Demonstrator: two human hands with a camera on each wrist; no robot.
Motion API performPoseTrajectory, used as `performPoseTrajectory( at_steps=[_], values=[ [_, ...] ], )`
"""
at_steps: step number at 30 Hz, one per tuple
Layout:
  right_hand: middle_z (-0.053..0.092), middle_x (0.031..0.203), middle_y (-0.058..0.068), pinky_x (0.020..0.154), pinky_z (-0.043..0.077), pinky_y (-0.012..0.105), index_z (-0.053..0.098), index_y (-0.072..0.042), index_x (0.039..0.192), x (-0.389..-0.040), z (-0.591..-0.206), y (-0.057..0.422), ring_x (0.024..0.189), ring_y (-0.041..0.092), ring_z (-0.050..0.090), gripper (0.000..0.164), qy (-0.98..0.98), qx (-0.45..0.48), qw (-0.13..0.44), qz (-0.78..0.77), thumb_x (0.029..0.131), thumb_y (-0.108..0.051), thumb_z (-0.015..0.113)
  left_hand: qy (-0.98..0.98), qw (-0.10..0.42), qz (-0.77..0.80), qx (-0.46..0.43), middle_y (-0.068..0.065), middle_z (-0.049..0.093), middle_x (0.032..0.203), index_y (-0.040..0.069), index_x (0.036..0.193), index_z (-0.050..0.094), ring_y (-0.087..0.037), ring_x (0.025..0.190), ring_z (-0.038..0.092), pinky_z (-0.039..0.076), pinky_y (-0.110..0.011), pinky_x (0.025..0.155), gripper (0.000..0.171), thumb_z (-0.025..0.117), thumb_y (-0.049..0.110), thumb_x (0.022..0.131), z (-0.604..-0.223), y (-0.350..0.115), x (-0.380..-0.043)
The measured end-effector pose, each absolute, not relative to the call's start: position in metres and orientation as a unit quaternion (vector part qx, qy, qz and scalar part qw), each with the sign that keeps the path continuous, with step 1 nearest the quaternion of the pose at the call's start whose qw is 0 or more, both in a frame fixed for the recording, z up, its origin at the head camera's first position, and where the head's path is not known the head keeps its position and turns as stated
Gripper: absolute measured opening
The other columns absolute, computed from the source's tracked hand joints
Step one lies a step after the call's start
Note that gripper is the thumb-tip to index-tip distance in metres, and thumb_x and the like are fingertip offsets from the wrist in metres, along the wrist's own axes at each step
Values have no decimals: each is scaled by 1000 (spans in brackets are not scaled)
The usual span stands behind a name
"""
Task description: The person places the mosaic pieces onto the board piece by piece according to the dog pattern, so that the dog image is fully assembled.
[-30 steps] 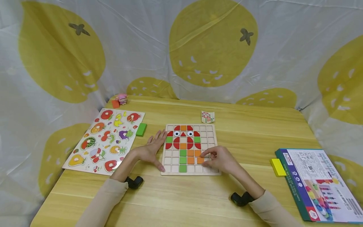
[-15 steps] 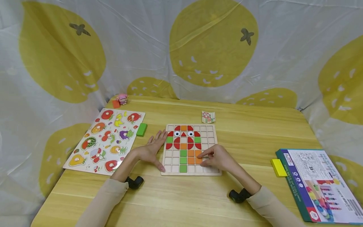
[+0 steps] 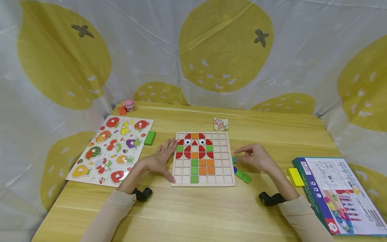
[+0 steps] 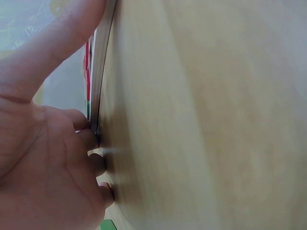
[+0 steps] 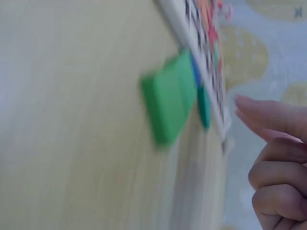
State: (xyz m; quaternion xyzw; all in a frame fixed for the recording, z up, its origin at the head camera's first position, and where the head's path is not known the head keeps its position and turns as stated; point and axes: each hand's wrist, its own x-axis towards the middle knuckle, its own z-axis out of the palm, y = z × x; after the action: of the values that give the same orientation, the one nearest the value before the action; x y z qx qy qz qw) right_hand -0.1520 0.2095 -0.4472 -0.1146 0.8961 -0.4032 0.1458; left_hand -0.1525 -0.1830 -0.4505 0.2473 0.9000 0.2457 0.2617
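Note:
The wooden grid board (image 3: 222, 179) lies on the table with red, orange and green tiles and two eye tiles in its cells. Several orange tiles (image 3: 206, 167) fill a block of cells beside a column of green tiles (image 3: 194, 170). My left hand (image 3: 160, 162) rests along the board's left edge, fingers spread, thumb at the near corner. To the right of the board, my right hand (image 3: 255, 157) hovers with index finger extended and other fingers bent; nothing shows between its fingertips. Below it lie loose green blocks (image 3: 243, 176), a blue piece (image 3: 235, 169) and a teal piece (image 3: 234, 160).
A fruit knob puzzle (image 3: 109, 151) lies at left, with a green block (image 3: 149, 138) at its edge. A small pattern card (image 3: 221, 124) is behind the board. Far right are a boxed set (image 3: 341, 195) and a yellow block (image 3: 295, 177). A pink figurine (image 3: 129, 105) stands back left.
My right hand has let go of an orange tile, now flat in its cell, and moved right off the board. Loose green, blue and teal pieces have come into view. My left hand stays put.

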Motion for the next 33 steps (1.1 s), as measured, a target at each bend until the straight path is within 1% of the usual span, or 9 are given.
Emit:
performPoseTrajectory(
  at_steps=[4,12,16,18,21,23,26,30,33],
  values=[
    [33,54,-4,46,25,20,76,-9,102,-153,-453,220,49,9,29,24,890,-119,164,-407,79,-14,78,900,263,247,245,-11,-23,161,8,154,-13,-32,149,-22,-11,-56,120,148,89,49,56,-451,-183,-153],
    [37,55,-4,49,25,21,74,-8,96,-159,-461,209,51,11,32,24,891,-117,170,-405,75,-14,82,900,262,246,246,-11,-23,161,9,154,-13,-32,149,-22,-11,-56,120,148,89,50,56,-451,-184,-153],
    [37,57,-3,49,27,20,73,-9,98,-162,-459,212,53,12,33,22,886,-124,195,-402,78,-13,79,900,263,246,246,-10,-23,161,9,154,-13,-32,149,-22,-11,-56,120,148,89,50,55,-451,-184,-153],
    [36,58,-2,50,28,20,73,-10,101,-164,-458,216,54,12,32,21,881,-131,207,-404,81,-9,75,900,262,247,246,-10,-23,161,9,154,-13,-32,149,-22,-11,-56,120,148,89,50,55,-451,-184,-153],
    [35,59,-2,50,28,20,73,-10,108,-165,-456,224,55,12,32,26,883,-128,204,-403,82,-5,71,900,261,247,246,-10,-22,161,9,154,-13,-32,149,-21,-11,-56,120,148,89,50,55,-451,-184,-153],
    [35,59,-2,50,28,21,71,-7,112,-166,-456,229,54,12,32,31,886,-113,192,-407,81,-3,71,900,261,247,246,-10,-22,161,9,154,-13,-32,149,-21,-10,-56,120,148,89,50,55,-451,-183,-153],
    [36,57,-4,49,29,21,69,-6,115,-165,-455,232,51,10,33,36,882,-58,185,-430,79,-6,74,901,261,244,246,-11,-23,161,9,154,-14,-32,149,-21,-10,-56,120,148,89,50,56,-451,-183,-153],
    [36,53,-7,46,30,20,69,-4,115,-164,-458,232,48,8,32,36,863,-6,196,-466,79,-9,75,902,261,241,247,-11,-23,161,8,154,-14,-32,149,-21,-10,-56,120,148,89,49,56,-451,-183,-153],
    [33,52,-8,45,28,19,70,-5,112,-164,-461,228,47,7,29,36,857,4,195,-477,77,-13,79,901,262,241,246,-11,-23,161,7,154,-13,-32,149,-21,-10,-57,120,147,89,49,56,-450,-183,-153]
  ],
)
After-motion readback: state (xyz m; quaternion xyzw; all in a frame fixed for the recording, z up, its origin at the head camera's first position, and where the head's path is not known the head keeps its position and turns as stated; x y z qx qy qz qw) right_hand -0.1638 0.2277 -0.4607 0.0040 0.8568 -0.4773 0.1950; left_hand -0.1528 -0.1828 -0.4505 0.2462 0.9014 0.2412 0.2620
